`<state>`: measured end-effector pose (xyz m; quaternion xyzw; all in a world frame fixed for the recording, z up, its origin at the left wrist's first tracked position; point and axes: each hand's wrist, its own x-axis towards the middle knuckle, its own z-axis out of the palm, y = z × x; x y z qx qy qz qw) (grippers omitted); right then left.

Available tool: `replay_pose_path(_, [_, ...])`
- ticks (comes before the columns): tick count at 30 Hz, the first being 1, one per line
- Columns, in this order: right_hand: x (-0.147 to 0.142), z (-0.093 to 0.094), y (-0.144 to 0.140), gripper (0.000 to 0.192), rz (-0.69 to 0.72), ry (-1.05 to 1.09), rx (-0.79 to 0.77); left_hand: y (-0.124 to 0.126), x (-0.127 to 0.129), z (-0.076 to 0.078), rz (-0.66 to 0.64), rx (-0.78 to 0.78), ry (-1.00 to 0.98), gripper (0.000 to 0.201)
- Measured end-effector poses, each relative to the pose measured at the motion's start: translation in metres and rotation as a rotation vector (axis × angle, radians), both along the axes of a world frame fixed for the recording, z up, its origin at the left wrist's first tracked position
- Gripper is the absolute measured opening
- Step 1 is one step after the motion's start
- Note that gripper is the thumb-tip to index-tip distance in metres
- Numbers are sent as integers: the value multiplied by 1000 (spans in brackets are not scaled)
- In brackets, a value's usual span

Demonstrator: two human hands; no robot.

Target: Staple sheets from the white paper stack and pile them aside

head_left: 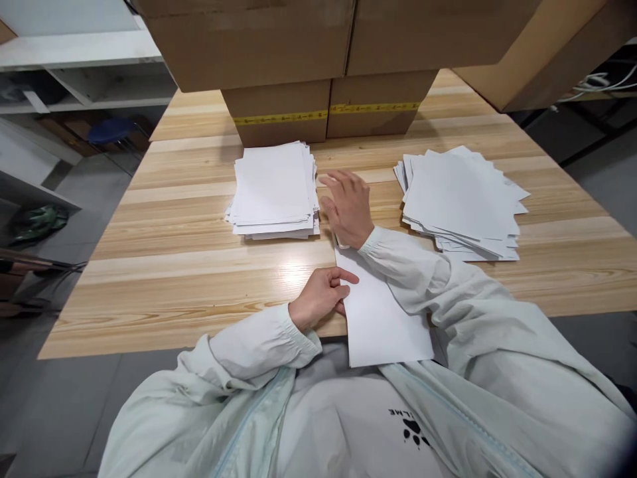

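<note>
A white sheet of paper (385, 318) lies at the table's near edge and reaches out over it toward my body. My left hand (321, 295) grips the sheet's left edge, with the index finger and thumb on top and the other fingers partly hidden. Over the far end of the sheet is my right hand (350, 207), its fingers loosely apart and curved, holding nothing. A small pale object shows under the right wrist, too covered to name. Left of that hand sits a stack of white paper (273, 189). A second, more fanned-out paper stack (460, 196) rests to the right.
Large cardboard boxes (279, 109) with yellow tape stand stacked at the back of the wooden table (174, 265). Another carton (537, 53) is at the back right. White shelving (99, 50) and a blue stool (112, 131) are off to the left.
</note>
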<state>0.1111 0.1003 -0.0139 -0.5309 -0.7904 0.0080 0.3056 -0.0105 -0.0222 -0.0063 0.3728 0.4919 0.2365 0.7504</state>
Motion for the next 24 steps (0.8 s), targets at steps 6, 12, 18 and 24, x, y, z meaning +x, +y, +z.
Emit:
replay_pose_path(6, [73,44,-80,39,20,227,134,-52,-28,7,-72,489,178,18])
replay_pose_path(12, [131,27,-161,62,27,693,-651,-55,-51,32,-11,1065,305,31])
replay_pose_path(18, [95,10,-166,39,-236,917,-702,-16,-40,45,87,1112,309,28])
replay_pose_path(24, [155,34,-64,28,-573,856,-123,55,-54,43,275,1270,361,15])
